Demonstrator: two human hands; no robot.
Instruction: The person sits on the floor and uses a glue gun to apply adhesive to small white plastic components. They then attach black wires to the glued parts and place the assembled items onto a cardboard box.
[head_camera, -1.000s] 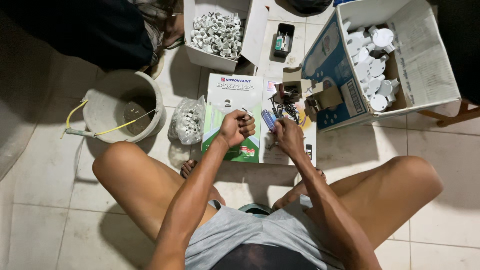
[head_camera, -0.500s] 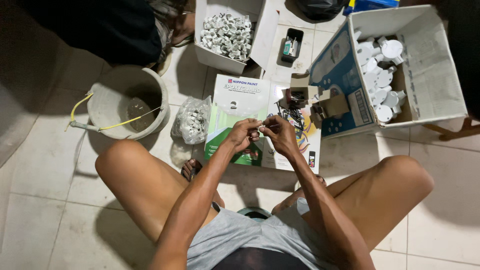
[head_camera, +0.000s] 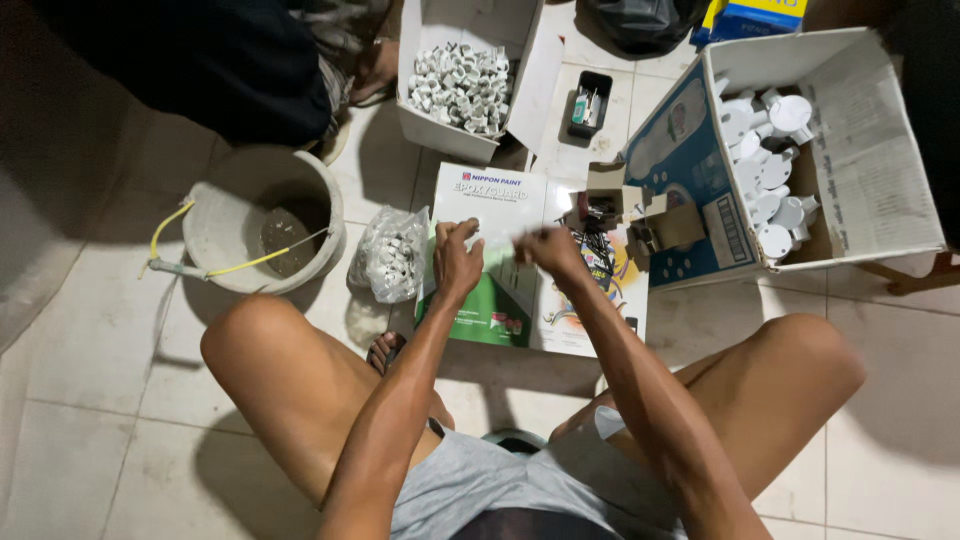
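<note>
White small part (head_camera: 503, 237) — pinched between left hand (head_camera: 456, 262) and right hand (head_camera: 548, 250) fingers — above flattened cardboard (head_camera: 490, 300).

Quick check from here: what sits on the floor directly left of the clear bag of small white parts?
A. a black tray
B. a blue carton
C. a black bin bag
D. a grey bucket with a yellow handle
D: the grey bucket with its yellow handle stands just left of the clear bag.

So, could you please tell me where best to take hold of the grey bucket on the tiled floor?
Grip the grey bucket by its yellow wire handle, coming from above: it stands upright and the handle lies across the open top, probably easier than the wide rim.
</note>
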